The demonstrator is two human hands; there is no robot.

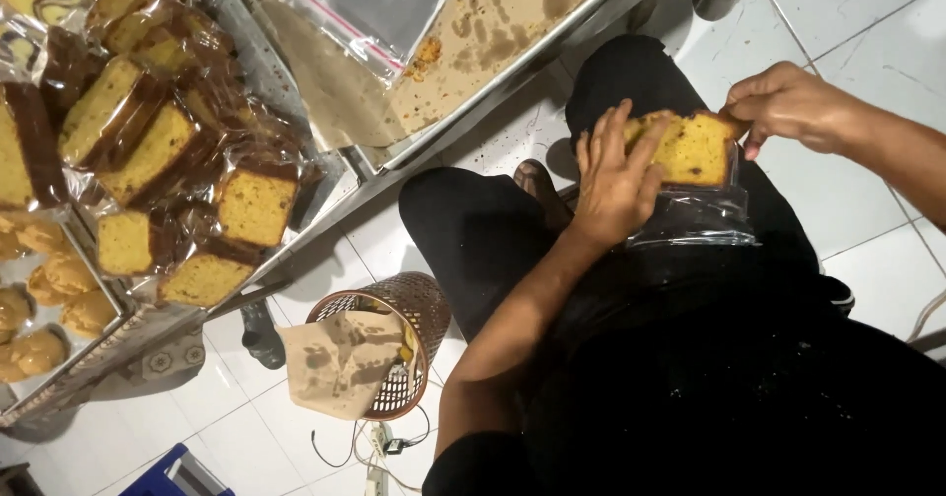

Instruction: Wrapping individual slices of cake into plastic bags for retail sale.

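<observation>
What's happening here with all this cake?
A seated person holds a yellow cake slice in both hands, the left hand and right hand, at the mouth of a clear plastic bag on their lap. Many wrapped slices lie piled on a metal tray beside them. A brown basket stands on the floor.

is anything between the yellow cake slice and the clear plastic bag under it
Nothing visible. The yellow cake slice sits at the mouth of the clear plastic bag, held by the left hand and right hand.
</observation>
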